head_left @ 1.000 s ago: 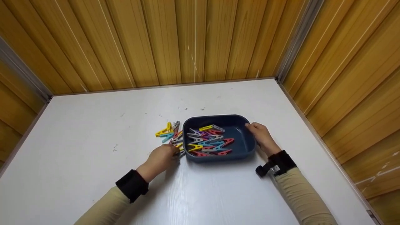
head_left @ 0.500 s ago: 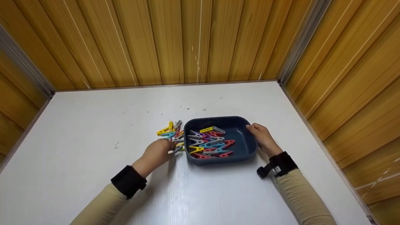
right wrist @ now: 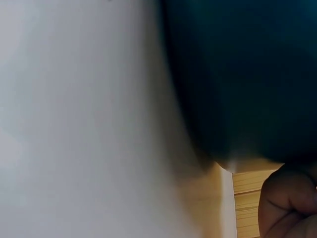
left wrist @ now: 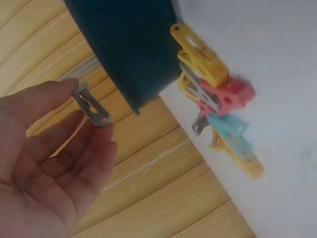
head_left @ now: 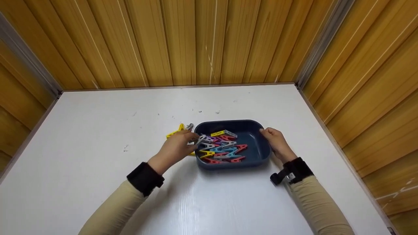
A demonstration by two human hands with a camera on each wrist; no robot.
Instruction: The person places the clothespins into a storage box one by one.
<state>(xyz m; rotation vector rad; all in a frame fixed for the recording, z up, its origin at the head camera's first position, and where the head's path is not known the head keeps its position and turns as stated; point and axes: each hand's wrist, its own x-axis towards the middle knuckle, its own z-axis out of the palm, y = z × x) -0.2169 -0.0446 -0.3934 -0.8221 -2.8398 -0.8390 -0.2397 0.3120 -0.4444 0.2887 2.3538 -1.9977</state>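
Observation:
Between thumb and fingertips, my left hand (head_left: 177,146) pinches a grey clothespin (left wrist: 92,106) at the left rim of a dark blue plastic basin (head_left: 233,166). Inside the basin lie several clothespins (head_left: 225,150) in red, yellow, blue, purple and grey, mostly toward its left side. My right hand (head_left: 277,143) grips the basin's right rim, thumb on top. More clothespins (left wrist: 223,99), yellow, red, grey and light blue, form a loose pile on the table just left of the basin; in the head view my left hand partly covers them.
The white table (head_left: 98,130) bears a few dark marks. Yellow wood-patterned panels (head_left: 179,42) wall it at the back and sides. A black strap with a small camera (head_left: 277,179) sits on the right wrist.
My left hand has risen from the pile beside the basin, moving away and right to the basin's left rim with the grey clothespin. The right hand keeps its grip on the basin.

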